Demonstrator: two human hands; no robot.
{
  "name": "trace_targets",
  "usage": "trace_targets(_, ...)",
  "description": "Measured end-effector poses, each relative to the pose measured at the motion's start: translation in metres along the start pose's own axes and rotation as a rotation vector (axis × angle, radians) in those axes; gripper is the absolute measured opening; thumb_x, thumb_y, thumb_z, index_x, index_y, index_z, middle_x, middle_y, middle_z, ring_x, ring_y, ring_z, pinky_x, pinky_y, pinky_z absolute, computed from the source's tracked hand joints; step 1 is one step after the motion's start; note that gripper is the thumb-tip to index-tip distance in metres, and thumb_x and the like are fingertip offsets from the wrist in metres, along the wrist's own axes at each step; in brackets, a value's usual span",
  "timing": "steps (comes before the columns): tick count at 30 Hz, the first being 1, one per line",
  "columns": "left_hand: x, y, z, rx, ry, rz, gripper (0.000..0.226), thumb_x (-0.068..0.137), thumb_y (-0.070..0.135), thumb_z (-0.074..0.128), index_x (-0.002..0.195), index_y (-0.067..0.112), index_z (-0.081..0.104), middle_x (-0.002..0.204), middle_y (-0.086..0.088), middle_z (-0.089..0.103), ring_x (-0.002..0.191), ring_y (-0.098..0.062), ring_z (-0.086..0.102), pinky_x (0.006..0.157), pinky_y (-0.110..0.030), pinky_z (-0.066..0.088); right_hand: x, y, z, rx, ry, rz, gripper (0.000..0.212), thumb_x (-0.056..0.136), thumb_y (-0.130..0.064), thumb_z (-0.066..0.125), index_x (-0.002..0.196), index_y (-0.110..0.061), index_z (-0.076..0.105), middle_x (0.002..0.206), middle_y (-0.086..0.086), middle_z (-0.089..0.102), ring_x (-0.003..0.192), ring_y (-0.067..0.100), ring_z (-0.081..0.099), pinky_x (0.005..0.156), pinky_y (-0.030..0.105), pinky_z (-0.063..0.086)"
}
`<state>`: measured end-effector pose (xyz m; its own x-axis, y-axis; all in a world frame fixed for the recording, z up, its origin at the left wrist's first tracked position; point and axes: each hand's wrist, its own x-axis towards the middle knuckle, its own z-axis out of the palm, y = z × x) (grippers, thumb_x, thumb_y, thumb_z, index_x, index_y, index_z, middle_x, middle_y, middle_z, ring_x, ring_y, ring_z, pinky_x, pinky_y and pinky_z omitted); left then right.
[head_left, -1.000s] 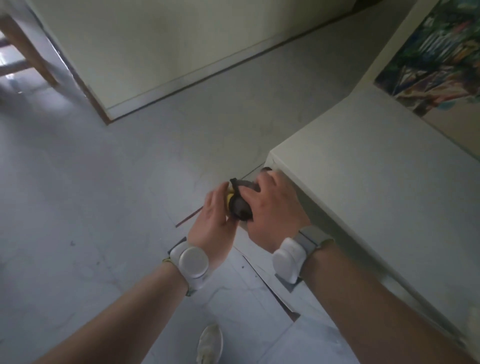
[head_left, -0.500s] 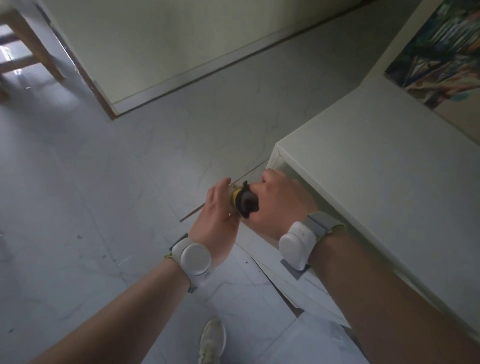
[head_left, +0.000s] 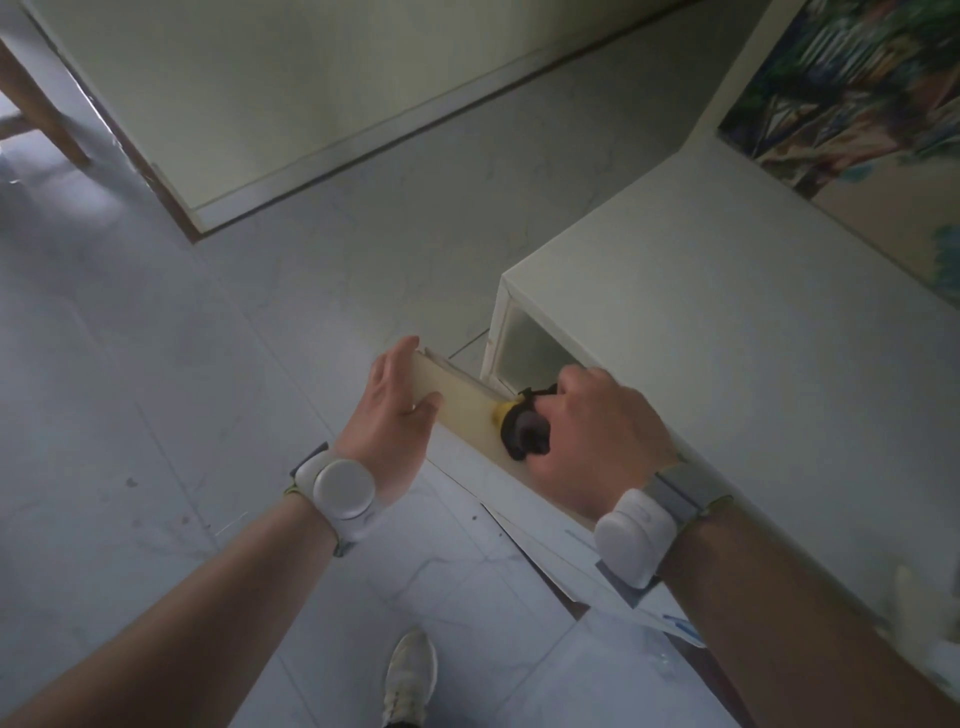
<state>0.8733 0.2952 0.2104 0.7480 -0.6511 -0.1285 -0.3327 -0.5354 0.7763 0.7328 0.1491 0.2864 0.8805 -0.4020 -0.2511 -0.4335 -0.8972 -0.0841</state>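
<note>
Honestly, left hand (head_left: 387, 410) lay flat against the pale panel (head_left: 462, 400), fingers straight — right hand (head_left: 597, 436) curled around the black-and-yellow tool (head_left: 522, 431). Bracing firmly looked key.

Right hand (head_left: 597, 441) grips black-yellow tool (head_left: 522, 434) on pale board (head_left: 462, 397); left hand (head_left: 392, 415) flat against its end

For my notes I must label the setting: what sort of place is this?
Probably a room in a home: it has a tiled floor, a white cabinet and a painting.
</note>
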Motion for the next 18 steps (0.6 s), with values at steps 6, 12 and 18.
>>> trace_targets(6,0.005,-0.004,0.003,0.013,0.03,0.002,0.057,0.093,0.019,0.049,0.145,0.026,0.026,0.145,-0.004,0.035,0.129,-0.026,0.041,0.104,-0.032,0.033,-0.033,0.025,0.009,0.005,0.021,0.063,0.022,0.077,-0.042,0.057,0.087,-0.023,0.063,0.085,-0.001,0.044,0.078,0.017,0.042,0.068,0.033,0.048)
trace_targets(12,0.008,-0.007,0.012,0.051,0.089,0.024,0.055,0.093,0.017,0.05,0.144,0.026,0.031,0.145,-0.008,0.037,0.114,-0.012,0.041,0.086,-0.003,0.033,-0.081,0.064,0.015,0.012,0.015,0.086,0.026,0.075,-0.04,0.054,0.092,-0.023,0.064,0.083,-0.002,0.043,0.074,0.017,0.043,0.067,0.035,0.05)
trace_targets(18,0.013,-0.012,0.01,0.073,0.116,0.024,0.059,0.086,0.014,0.052,0.143,0.008,0.037,0.14,-0.027,0.042,0.129,-0.041,0.039,0.106,-0.041,0.028,-0.125,0.1,0.023,0.027,0.031,0.128,0.023,0.071,-0.038,0.053,0.085,-0.023,0.064,0.077,-0.005,0.043,0.061,0.018,0.04,0.053,0.027,0.033)
